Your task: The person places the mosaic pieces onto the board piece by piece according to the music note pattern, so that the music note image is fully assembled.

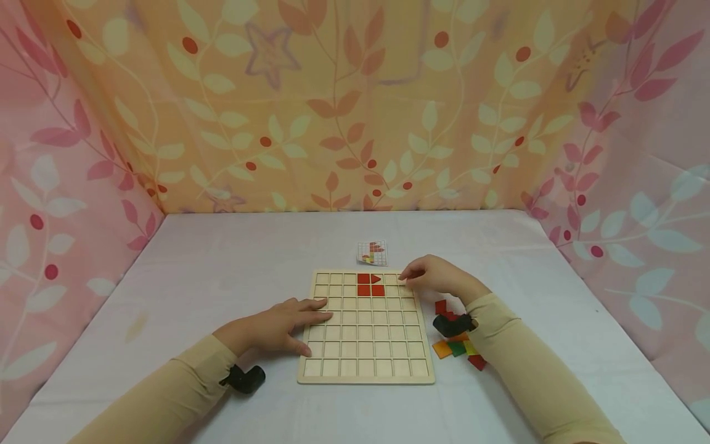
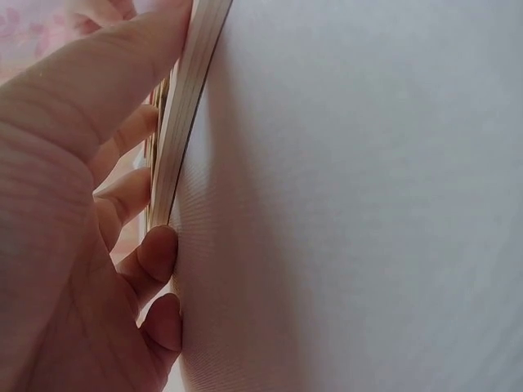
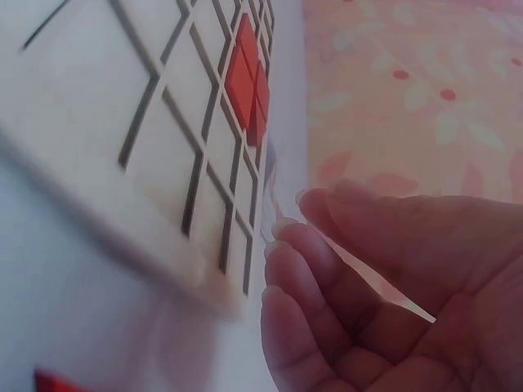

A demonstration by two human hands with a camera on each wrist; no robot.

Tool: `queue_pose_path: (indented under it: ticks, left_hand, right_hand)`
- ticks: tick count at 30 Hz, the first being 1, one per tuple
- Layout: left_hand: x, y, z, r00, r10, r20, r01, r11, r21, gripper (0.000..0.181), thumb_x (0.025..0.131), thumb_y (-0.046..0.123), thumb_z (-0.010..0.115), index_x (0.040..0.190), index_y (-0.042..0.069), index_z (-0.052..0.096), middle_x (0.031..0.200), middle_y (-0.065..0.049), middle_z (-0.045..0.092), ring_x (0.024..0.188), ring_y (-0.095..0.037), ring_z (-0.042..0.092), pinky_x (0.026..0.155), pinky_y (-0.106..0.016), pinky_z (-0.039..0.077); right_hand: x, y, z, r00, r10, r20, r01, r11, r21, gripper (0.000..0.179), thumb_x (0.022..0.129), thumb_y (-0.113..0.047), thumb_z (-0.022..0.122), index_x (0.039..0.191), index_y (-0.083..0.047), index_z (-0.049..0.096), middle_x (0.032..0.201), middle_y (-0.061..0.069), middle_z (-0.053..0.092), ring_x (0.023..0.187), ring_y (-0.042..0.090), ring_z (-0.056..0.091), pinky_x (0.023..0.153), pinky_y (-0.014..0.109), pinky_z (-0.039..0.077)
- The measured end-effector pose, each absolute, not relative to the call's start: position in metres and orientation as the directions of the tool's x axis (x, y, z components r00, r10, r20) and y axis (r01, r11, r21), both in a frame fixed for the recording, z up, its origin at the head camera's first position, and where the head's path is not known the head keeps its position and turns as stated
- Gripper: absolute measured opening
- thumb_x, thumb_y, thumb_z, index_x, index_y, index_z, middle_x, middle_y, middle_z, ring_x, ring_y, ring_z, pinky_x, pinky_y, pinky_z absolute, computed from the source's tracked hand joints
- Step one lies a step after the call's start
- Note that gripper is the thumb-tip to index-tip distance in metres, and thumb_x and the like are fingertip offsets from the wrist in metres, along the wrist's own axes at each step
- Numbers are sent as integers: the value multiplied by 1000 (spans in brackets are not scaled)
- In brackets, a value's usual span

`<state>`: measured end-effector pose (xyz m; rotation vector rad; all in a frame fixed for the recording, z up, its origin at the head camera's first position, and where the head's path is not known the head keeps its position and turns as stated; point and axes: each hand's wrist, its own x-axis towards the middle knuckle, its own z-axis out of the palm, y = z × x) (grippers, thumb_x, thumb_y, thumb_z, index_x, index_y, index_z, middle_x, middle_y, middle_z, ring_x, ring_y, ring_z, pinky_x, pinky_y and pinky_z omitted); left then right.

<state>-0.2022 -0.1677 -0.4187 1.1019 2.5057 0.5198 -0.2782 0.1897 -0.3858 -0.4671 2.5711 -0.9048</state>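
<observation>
A pale wooden grid board (image 1: pixel 366 368) lies on the table. Near its far edge, several red tiles (image 1: pixel 363 290) fill cells; one, a red pointed tile (image 1: pixel 375 279), differs from the squares. My left hand (image 1: pixel 274 327) rests along the board's left edge with fingers spread, some fingertips over the grid and the thumb at the side. Over the far right corner is my right hand (image 1: pixel 438 275), fingers loosely bent; in the right wrist view no tile shows between thumb and fingertips. Loose tiles (image 1: pixel 442 349) in orange, green, yellow and red lie right of the board, partly hidden by the right wrist.
A small printed card (image 1: pixel 371 253) with a coloured grid picture lies just beyond the board. Each wrist carries a black device (image 1: pixel 246 378). White cloth (image 1: pixel 222 265) covers the table, and patterned curtains (image 1: pixel 355 123) enclose the back and sides.
</observation>
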Motion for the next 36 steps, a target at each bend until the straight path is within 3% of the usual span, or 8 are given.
queue_pose_path:
  ticks: [6, 13, 25, 29, 36]
  left_hand:
    - [-202, -168, -418, -635, 753, -171, 624, 631, 461, 77, 76, 54, 63, 143, 28, 33, 152, 2, 18, 134, -34, 18, 103, -56, 16]
    - [-202, -168, -420, -636, 752, -174, 622, 632, 462, 77, 76, 54, 62, 143, 29, 33, 152, 2, 18, 136, -32, 17, 105, -54, 13]
    - [-203, -168, -423, -636, 752, -175, 624, 634, 456, 78, 76, 56, 62, 143, 30, 32, 152, 4, 17, 136, -30, 16, 105, -54, 14]
    - [-203, -169, -424, -638, 749, -179, 621, 638, 455, 78, 75, 57, 61, 143, 31, 32, 152, 4, 17, 136, -30, 17, 104, -54, 16]
    - [-203, -169, -422, -629, 759, -167, 637, 626, 449, 77, 76, 55, 62, 143, 29, 33, 152, 2, 18, 135, -30, 18, 105, -54, 14]
  right_hand:
    - [-269, 215, -382, -883, -404, -241, -173, 756, -632, 15, 84, -15, 64, 97, -13, 70, 95, 0, 65, 85, 18, 51, 78, 34, 41]
    - [-260, 242, -382, -897, -341, -282, -85, 759, -646, 17, 84, -15, 65, 100, -13, 70, 95, 1, 66, 85, 20, 51, 80, 35, 42]
    - [-247, 256, -394, -887, -288, -361, 23, 753, -657, 23, 82, -10, 66, 105, -15, 69, 84, 5, 59, 74, 21, 50, 64, 31, 45]
    - [-245, 253, -400, -881, -320, -348, -15, 754, -656, 26, 82, -7, 66, 107, -16, 68, 79, 7, 55, 70, 21, 49, 60, 30, 41]
    - [-243, 248, -404, -896, -346, -279, -135, 810, -570, 10, 79, -14, 71, 88, -16, 66, 74, 2, 55, 72, 18, 48, 65, 30, 41]
